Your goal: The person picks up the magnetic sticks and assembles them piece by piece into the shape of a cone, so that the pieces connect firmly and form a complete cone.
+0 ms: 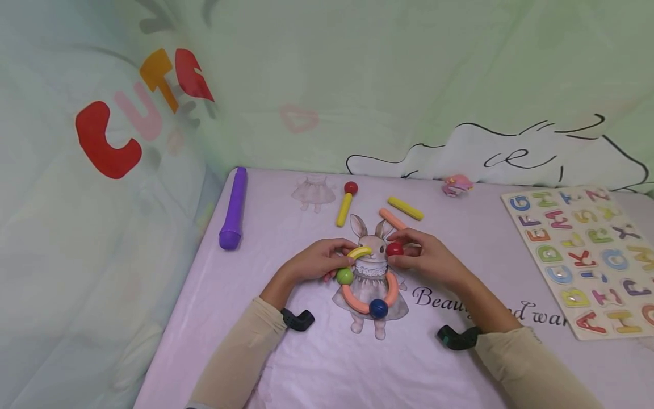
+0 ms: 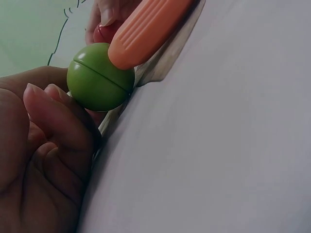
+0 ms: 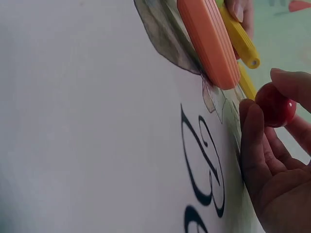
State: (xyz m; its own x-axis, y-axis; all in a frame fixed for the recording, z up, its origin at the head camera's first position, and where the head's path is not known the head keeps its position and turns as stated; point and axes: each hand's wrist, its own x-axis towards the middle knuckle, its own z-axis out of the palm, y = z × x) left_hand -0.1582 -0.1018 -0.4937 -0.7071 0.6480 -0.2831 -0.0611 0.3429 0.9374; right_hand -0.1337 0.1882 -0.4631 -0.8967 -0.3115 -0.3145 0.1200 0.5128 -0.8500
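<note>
My left hand (image 1: pixel 323 259) pinches a curved yellow stick (image 1: pixel 360 252), whose lower end meets a green ball (image 1: pixel 345 276). From that ball runs a chain of curved orange sticks (image 1: pixel 356 301) joined by a dark blue ball (image 1: pixel 378 308), lying over the printed rabbit. In my right hand (image 1: pixel 424 254), a red ball (image 1: pixel 395 249) is held between thumb and fingers, apart from the yellow stick. The right wrist view shows the red ball (image 3: pixel 275 105) near the free ends of the yellow stick (image 3: pixel 240 39) and an orange stick (image 3: pixel 211 43).
Beyond the hands lie a straight yellow stick with a red ball (image 1: pixel 351 188), another yellow stick (image 1: pixel 406 208) and an orange stick (image 1: pixel 392 218). A purple stick (image 1: pixel 233 210) lies at the left, a pink toy (image 1: pixel 457 185) at the back, an alphabet board (image 1: pixel 577 318) at the right.
</note>
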